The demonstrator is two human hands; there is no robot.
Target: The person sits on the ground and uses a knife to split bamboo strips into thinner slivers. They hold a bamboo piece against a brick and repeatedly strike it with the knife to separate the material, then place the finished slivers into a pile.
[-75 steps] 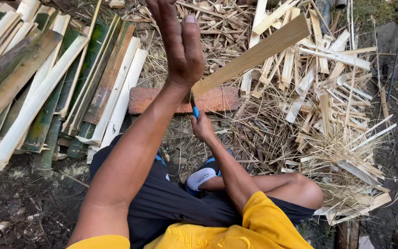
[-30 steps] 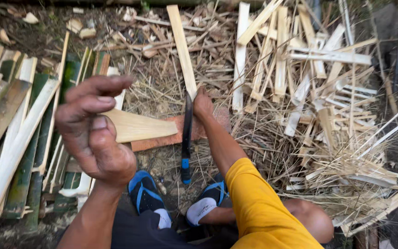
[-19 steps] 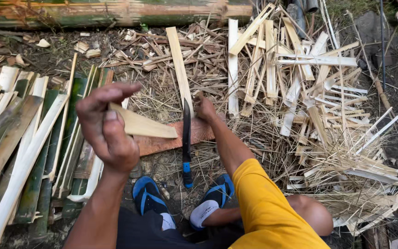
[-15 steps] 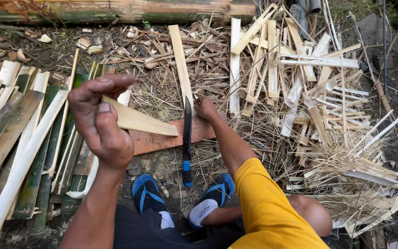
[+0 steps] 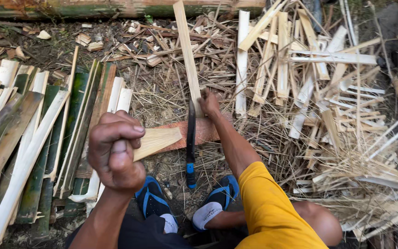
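Head view: left hand (image 5: 114,154) fisted on wooden mallet (image 5: 155,142), now lower and nearer the camera.
Right hand (image 5: 208,102) grip shut on bamboo strip (image 5: 187,55), unchanged; knife (image 5: 190,143) stands just left of it, blade by strip base.

outdoor bamboo-splitting yard | dirt ground (image 5: 47,50) | split bamboo slats (image 5: 33,138) (piled)

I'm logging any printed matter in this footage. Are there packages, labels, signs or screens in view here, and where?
None in view: no package, label, sign or screen. The scene holds only split bamboo strips on the ground, a blue-handled knife, a bamboo slat held upright by the right hand, and a wooden piece in the raised left hand.
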